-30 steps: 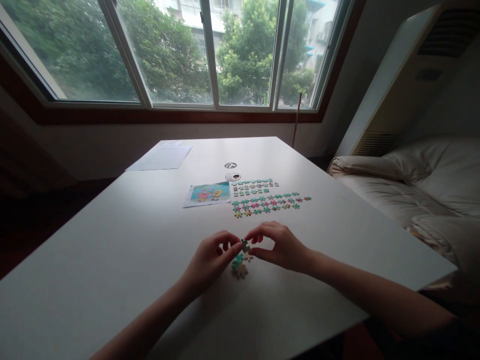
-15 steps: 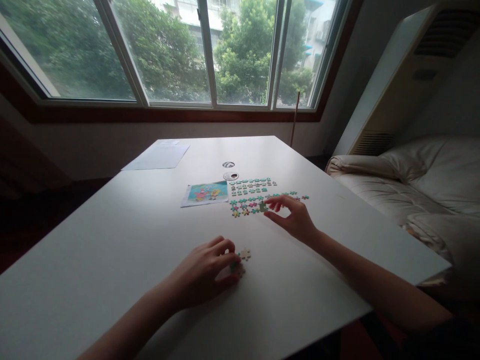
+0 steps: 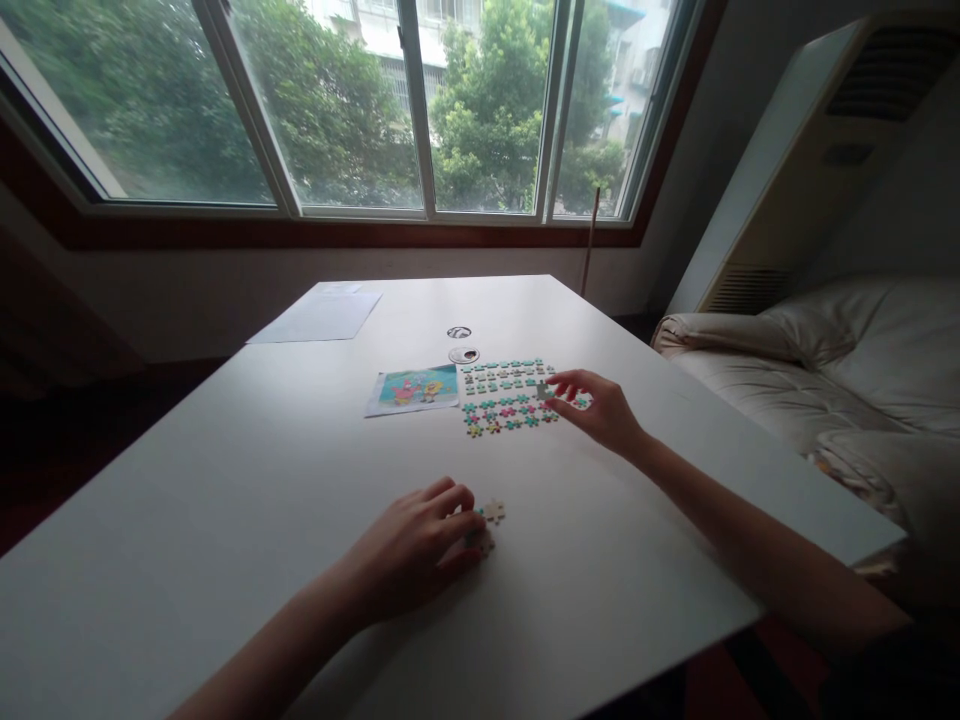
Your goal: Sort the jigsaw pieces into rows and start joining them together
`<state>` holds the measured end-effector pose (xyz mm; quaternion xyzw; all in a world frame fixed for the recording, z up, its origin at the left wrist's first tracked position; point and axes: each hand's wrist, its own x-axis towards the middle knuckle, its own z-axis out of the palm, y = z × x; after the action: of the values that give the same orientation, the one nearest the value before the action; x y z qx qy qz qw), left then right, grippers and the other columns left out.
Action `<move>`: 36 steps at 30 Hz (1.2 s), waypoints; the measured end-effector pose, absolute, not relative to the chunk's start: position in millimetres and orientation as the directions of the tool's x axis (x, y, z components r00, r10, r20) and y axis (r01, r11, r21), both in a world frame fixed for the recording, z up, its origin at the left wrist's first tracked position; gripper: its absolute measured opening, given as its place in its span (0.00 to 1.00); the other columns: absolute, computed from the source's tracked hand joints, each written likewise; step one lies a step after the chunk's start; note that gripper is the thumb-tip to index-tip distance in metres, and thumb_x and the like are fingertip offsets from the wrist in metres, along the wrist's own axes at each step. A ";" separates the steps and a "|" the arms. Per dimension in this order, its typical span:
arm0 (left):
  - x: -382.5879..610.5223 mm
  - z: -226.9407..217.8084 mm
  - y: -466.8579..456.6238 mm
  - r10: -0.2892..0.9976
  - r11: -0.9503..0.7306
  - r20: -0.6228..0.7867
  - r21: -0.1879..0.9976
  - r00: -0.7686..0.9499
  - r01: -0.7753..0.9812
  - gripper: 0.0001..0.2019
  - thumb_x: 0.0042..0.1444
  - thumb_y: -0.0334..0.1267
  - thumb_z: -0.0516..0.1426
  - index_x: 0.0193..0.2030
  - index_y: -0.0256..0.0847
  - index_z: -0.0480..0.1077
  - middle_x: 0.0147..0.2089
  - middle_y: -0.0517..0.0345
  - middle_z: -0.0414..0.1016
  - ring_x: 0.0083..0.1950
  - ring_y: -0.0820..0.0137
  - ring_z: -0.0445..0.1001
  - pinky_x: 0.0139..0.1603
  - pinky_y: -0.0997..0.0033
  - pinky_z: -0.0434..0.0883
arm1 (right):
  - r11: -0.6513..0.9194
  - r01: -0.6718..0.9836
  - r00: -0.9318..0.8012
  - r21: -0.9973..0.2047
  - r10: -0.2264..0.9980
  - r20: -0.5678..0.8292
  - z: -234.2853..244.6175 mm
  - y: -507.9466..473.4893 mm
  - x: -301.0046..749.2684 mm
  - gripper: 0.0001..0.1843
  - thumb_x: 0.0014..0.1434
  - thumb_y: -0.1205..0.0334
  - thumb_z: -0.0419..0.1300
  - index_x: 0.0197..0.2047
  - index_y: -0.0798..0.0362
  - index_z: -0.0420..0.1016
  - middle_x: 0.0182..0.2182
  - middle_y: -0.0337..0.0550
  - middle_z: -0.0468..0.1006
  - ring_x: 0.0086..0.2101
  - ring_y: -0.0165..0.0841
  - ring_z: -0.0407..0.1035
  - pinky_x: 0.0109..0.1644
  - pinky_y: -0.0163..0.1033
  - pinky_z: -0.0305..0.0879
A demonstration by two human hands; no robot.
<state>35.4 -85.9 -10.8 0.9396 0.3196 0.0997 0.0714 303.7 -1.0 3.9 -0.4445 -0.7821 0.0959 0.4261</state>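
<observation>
My left hand [image 3: 416, 545] rests on the white table [image 3: 225, 480], fingers curled over a small joined cluster of puzzle pieces [image 3: 489, 520] and holding it down. My right hand [image 3: 600, 408] reaches out over the spread of several loose puzzle pieces [image 3: 506, 395], thumb and forefinger pinched on one pale piece [image 3: 543, 390]. A cartoon reference picture [image 3: 414, 388] lies just left of the loose pieces.
Two small round lids [image 3: 463, 354] sit behind the pieces. A sheet of paper [image 3: 319, 314] lies at the far left of the table. A padded sofa [image 3: 825, 370] stands to the right, windows behind.
My right hand left the cluster, carried a piece out to the loose pieces and now pinches a pale one farther back. My left hand lowered onto the cluster.
</observation>
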 end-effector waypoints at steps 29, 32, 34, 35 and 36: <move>37.9 -18.4 -85.4 0.665 -0.745 0.424 0.321 0.615 0.585 0.09 0.59 0.34 0.49 0.32 0.39 0.69 0.32 0.55 0.70 0.35 0.70 0.66 0.34 0.72 0.65 | 0.144 0.889 -0.124 -0.434 0.989 0.074 -22.8 137.5 361.5 0.15 0.44 0.61 0.64 0.38 0.55 0.76 0.34 0.43 0.77 0.30 0.29 0.69 0.34 0.31 0.62; 40.6 -19.4 -81.7 0.810 -0.587 0.397 0.540 0.432 0.603 0.11 0.59 0.36 0.50 0.29 0.38 0.68 0.30 0.56 0.70 0.32 0.71 0.66 0.33 0.73 0.65 | 0.214 0.879 -0.162 -0.426 0.974 0.156 -14.9 116.3 345.0 0.14 0.48 0.61 0.60 0.40 0.54 0.74 0.36 0.43 0.76 0.33 0.29 0.68 0.37 0.32 0.61; 42.6 -20.0 -79.3 0.882 -0.471 0.332 0.652 0.335 0.594 0.12 0.58 0.39 0.50 0.27 0.37 0.68 0.28 0.57 0.70 0.29 0.72 0.66 0.30 0.74 0.64 | 0.304 0.851 -0.226 -0.428 0.948 0.225 -11.5 91.9 326.1 0.11 0.51 0.61 0.58 0.39 0.52 0.74 0.36 0.40 0.76 0.34 0.28 0.67 0.38 0.33 0.61; 43.5 -20.4 -78.4 0.907 -0.420 0.295 0.696 0.301 0.582 0.13 0.58 0.41 0.50 0.27 0.37 0.68 0.28 0.57 0.70 0.28 0.72 0.66 0.28 0.75 0.64 | 0.421 0.802 -0.312 -0.425 0.900 0.303 -10.8 76.8 315.0 0.09 0.52 0.62 0.58 0.37 0.54 0.74 0.34 0.41 0.76 0.32 0.28 0.67 0.38 0.33 0.61; 44.3 -20.8 -77.7 0.925 -0.376 0.263 0.735 0.273 0.565 0.13 0.57 0.42 0.50 0.27 0.37 0.69 0.28 0.57 0.70 0.28 0.72 0.67 0.28 0.75 0.63 | 0.524 0.739 -0.389 -0.424 0.845 0.366 -10.9 60.6 303.2 0.08 0.52 0.63 0.58 0.35 0.54 0.74 0.32 0.41 0.76 0.31 0.28 0.67 0.38 0.34 0.62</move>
<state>44.3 -77.7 -20.8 0.7539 0.4941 0.3455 0.2608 303.2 60.6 -10.9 -0.4785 -0.8278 0.0962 0.2767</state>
